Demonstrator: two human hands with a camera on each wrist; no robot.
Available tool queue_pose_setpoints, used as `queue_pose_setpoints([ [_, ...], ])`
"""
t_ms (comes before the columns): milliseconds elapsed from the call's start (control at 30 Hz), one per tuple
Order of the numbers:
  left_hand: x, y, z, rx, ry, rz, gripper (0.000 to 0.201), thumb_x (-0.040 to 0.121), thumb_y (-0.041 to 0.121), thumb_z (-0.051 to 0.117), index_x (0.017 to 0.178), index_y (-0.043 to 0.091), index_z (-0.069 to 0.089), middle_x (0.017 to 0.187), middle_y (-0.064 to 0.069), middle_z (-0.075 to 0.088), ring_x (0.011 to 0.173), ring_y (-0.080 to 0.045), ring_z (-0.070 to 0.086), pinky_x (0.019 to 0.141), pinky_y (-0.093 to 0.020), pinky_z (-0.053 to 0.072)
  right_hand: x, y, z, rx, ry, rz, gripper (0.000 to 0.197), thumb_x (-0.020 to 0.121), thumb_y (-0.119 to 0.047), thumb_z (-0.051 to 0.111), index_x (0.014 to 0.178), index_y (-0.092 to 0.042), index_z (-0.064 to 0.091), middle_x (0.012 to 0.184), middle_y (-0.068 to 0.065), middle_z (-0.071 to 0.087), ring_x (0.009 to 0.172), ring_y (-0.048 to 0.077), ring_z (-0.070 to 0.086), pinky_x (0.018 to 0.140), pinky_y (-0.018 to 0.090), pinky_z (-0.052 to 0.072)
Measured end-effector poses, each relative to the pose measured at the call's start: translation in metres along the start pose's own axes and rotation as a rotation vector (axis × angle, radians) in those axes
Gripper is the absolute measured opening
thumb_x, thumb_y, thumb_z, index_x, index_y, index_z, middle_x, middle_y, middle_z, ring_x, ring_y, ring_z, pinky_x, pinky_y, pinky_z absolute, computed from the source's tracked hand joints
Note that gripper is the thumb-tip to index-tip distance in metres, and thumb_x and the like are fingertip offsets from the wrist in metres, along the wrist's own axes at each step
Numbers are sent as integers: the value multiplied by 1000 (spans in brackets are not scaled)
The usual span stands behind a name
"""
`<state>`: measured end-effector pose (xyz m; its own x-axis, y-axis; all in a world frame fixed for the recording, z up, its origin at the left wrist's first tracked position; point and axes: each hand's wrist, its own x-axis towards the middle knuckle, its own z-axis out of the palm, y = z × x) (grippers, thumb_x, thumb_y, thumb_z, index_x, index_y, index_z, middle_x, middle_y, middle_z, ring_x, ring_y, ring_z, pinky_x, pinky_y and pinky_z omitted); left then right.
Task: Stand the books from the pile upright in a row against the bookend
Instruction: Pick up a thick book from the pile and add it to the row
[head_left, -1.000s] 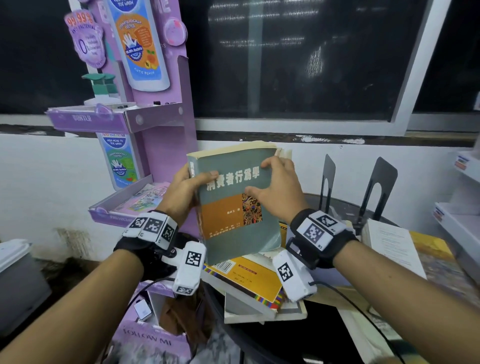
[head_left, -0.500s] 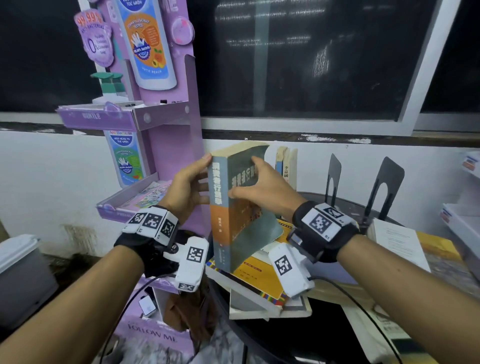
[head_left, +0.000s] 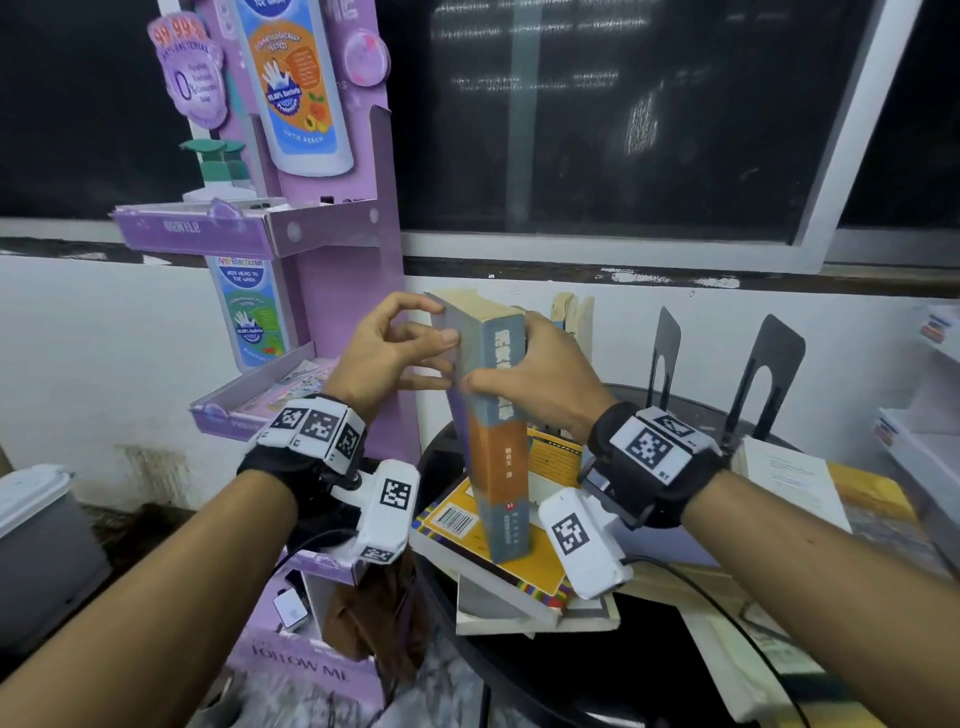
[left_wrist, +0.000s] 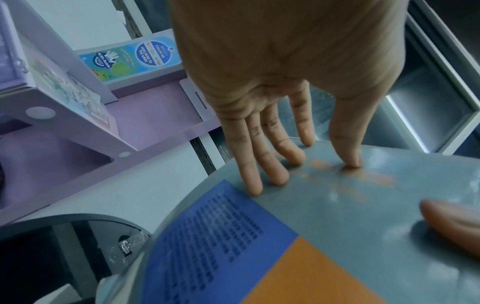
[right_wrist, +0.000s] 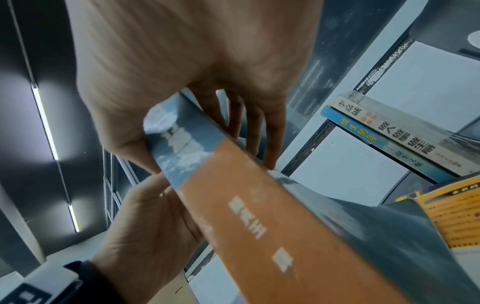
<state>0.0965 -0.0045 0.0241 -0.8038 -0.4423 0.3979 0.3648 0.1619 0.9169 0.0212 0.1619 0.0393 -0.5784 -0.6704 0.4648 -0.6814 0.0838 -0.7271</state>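
Observation:
A grey-green book with an orange band (head_left: 498, 457) is upright, spine toward me, its lower end just above the pile (head_left: 467, 540) of flat books. My right hand (head_left: 519, 364) grips its upper spine, thumb on the back cover and fingers on the front cover (right_wrist: 259, 144). My left hand (head_left: 415, 353) touches the back cover (left_wrist: 337, 216) with nearly straight fingertips (left_wrist: 280, 176). Two books (head_left: 571, 317) stand behind it, to the left of two black bookends (head_left: 665, 353), and their spines (right_wrist: 389, 135) show in the right wrist view.
The pile lies on a round black table (head_left: 649, 675). A purple display stand (head_left: 332, 291) rises close on the left. An open book (head_left: 789, 478) lies at the right, beside the second bookend (head_left: 774, 364). A grey bin (head_left: 36, 540) stands far left.
The book has turned from cover facing me to spine facing me and stands more upright. My left hand has slid from its left edge onto the back cover.

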Motion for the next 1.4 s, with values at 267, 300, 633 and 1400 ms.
queue_pose_setpoints([
  [267, 24, -17, -1, -37, 182, -1, 41, 61, 18, 83, 96, 22, 61, 95, -2, 58, 95, -22, 60, 89, -41, 52, -2, 6, -16, -6, 78, -9, 52, 70, -15, 78, 112, -28, 51, 91, -13, 63, 84, 7, 62, 71, 25, 56],
  [300, 26, -20, -1, -54, 202, -9, 47, 56, 24, 84, 97, 24, 61, 100, -3, 57, 98, -23, 60, 90, -40, 52, -3, 7, -19, -3, 79, -5, 54, 70, -15, 78, 115, -27, 51, 92, -13, 62, 84, 7, 62, 70, 23, 56],
  [633, 42, -30, 23, -150, 146, -23, 57, 70, 31, 72, 119, 23, 45, 104, 0, 65, 87, -9, 67, 77, -27, 49, -7, 14, -47, 37, 35, 44, 62, 69, -9, 80, 119, -28, 48, 93, -10, 62, 78, 8, 63, 64, 25, 58],
  [1400, 45, -7, 38, -195, 36, -42, 12, 96, 30, 50, 95, 21, 57, 70, 13, 69, 68, -2, 67, 64, -22, 51, 3, -5, -62, -334, -82, 105, 83, 61, -48, 84, 135, -41, 46, 122, -2, 58, 118, 21, 46, 88, 28, 46],
])
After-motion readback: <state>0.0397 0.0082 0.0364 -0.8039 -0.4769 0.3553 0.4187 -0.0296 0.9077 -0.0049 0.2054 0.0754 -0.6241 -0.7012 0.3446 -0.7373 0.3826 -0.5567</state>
